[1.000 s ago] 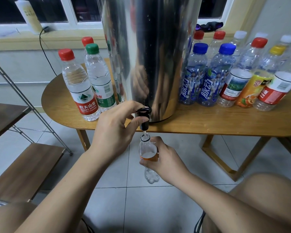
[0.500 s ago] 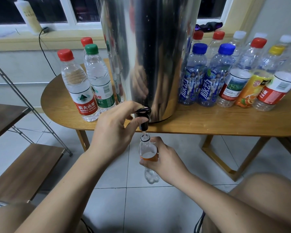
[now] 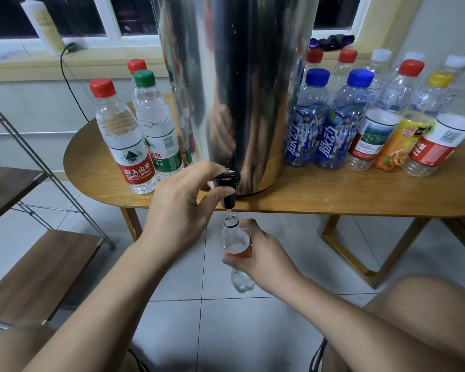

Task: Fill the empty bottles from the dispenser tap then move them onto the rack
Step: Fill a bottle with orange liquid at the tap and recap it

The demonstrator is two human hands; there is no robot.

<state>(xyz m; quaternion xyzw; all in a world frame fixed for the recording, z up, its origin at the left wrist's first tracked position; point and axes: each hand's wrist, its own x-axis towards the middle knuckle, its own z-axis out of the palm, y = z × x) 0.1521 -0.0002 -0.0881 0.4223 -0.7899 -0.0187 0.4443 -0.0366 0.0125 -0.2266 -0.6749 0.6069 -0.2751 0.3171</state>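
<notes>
A tall steel dispenser (image 3: 234, 89) stands on the wooden table (image 3: 333, 194), its black tap (image 3: 227, 187) hanging over the front edge. My left hand (image 3: 177, 208) grips the tap lever with thumb and fingers. Below the spout my right hand (image 3: 255, 259) holds an uncapped clear bottle with an orange label (image 3: 235, 241), its mouth right under the tap, and a thin stream of water runs into it. Three capped bottles (image 3: 126, 138) stand left of the dispenser. Several capped bottles (image 3: 333, 124) stand to its right.
A metal-framed rack with wooden shelves (image 3: 38, 267) stands at the left, near the table's end. A black cable (image 3: 70, 84) hangs from the windowsill behind. My knees show at the bottom corners, above a tiled floor.
Almost nothing has moved. Both hands keep their hold while water keeps running into the bottle.
</notes>
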